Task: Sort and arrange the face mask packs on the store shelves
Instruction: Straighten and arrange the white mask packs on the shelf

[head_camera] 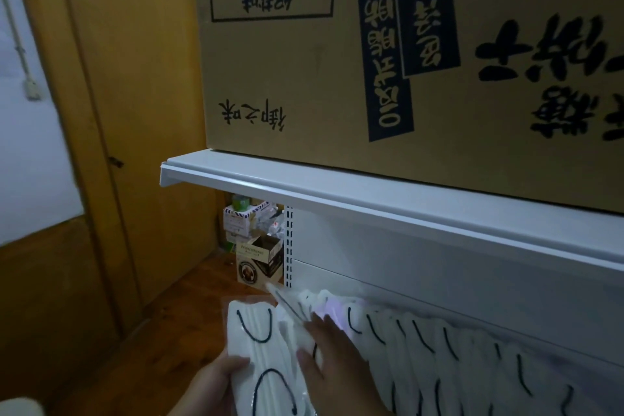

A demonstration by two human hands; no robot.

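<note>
white shelf (371,192) above; left hand (216,378) grips mask pack (256,348), right hand (334,355) flat on row (456,358).

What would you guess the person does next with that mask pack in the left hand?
Probably slide the mask pack into the row of packs on the lower shelf. The left hand grips it just left of the row, while the right hand rests flat against the row's end packs, seemingly making room.

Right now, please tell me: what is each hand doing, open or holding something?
Left hand: holds a mask pack, thumb curled on its front.
Right hand: open, fingers straight, resting on the row of mask packs.
</note>
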